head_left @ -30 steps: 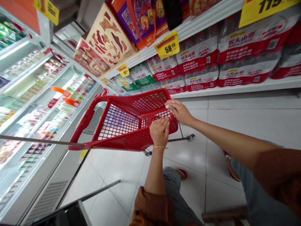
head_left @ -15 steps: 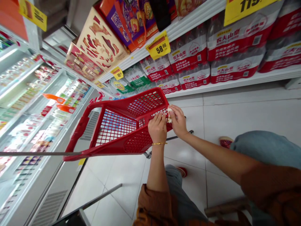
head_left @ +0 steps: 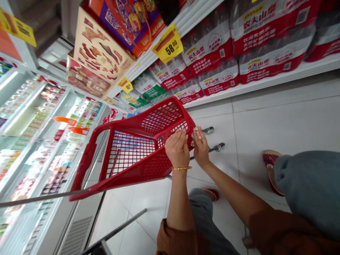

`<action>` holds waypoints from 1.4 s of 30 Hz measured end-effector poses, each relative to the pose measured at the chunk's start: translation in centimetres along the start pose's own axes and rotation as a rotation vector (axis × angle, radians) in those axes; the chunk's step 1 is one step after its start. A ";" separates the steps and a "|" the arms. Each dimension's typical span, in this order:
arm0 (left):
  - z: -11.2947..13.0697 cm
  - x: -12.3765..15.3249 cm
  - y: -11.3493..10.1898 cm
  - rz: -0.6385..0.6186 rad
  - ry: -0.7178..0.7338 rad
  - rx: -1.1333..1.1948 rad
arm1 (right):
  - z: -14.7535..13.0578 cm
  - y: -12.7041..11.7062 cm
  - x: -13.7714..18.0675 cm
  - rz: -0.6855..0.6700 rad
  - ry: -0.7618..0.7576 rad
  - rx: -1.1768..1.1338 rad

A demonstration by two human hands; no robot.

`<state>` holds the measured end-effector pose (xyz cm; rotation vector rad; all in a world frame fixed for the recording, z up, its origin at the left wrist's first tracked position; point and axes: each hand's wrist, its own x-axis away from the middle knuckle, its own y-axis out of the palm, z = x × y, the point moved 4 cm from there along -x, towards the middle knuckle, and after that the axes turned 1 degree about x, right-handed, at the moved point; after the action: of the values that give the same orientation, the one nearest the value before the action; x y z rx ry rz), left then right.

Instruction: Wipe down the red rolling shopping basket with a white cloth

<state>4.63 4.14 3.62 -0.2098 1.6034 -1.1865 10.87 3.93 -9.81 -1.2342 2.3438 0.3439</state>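
Observation:
A red plastic shopping cart with mesh walls stands in front of me, its narrow end towards my hands. My left hand, with a gold bracelet at the wrist, is closed over the rim at that end. Just right of it, my right hand has its fingers bent around a small crumpled cream-coloured cloth. This cloth lies against the cart's outer end wall and is mostly covered by the fingers.
Shrink-wrapped packs of bottled water fill the low shelf beyond the cart. Gift boxes stand above them. A lit refrigerated case runs along the left. Cart wheels and my feet are on the tiled floor.
The view has shifted. My right hand has moved slightly down along the cart's end, and its fingers are more curled over the cloth. My left hand remains at the rim.

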 end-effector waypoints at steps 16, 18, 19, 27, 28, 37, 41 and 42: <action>0.7 0.0 0.2 0.055 -0.012 -0.136 | 4.7 -1.3 3.2 -0.089 -0.033 -0.091; 0.7 -0.1 0.2 0.058 -0.019 -0.167 | 4.2 -1.6 2.8 -0.083 -0.020 -0.109; 0.8 0.0 0.2 0.060 -0.020 -0.182 | 3.5 -1.8 2.4 -0.074 -0.019 -0.112; 1.5 0.0 0.6 0.052 -0.008 -0.170 | -3.4 -1.0 -4.1 -0.045 -0.092 -0.217; 1.5 0.0 0.6 0.048 -0.016 -0.161 | -3.5 -0.7 -4.5 -0.043 -0.083 -0.224; 1.2 0.1 0.4 0.054 -0.109 -0.163 | -0.9 1.1 -2.7 -0.062 -0.096 -0.240; 0.8 0.3 0.4 0.043 -0.116 -0.161 | 0.0 1.2 -1.8 -0.052 -0.138 -0.251; 0.8 0.3 0.3 0.045 -0.108 -0.163 | 0.2 1.2 -1.6 -0.051 -0.141 -0.245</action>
<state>5.28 3.65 3.22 -0.3353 1.6019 -0.9936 10.74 5.79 -9.18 -1.3300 2.1947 0.6945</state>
